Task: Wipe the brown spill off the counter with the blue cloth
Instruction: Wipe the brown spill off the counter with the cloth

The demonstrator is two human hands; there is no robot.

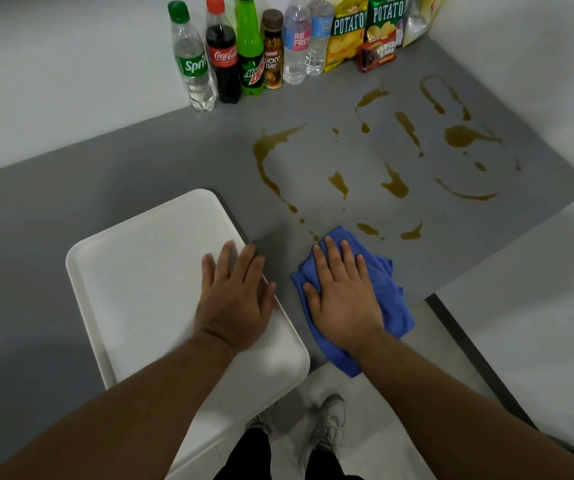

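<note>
Currently, the right hand [342,292] lies flat on the blue cloth [394,303], fingers straight and palm pressing down; no grip is formed. The cloth sits crumpled on the counter [140,168] at the near edge, near the white tray [140,271], its far tip just beside the nearest drops of the brown spill [460,136]. The spill runs in separate streaks and blobs toward the far side, stopping short of the bottles [221,53]; most of it looks unwiped. The left hand [235,292] rests open on the tray's right edge.

Handling: cloth is soft, light and prob. absorbent; likely to bunch or slip under the palm w/o even pressure. Rec. hold: flat palm at centre, fingers spread over the leading edge.
</note>
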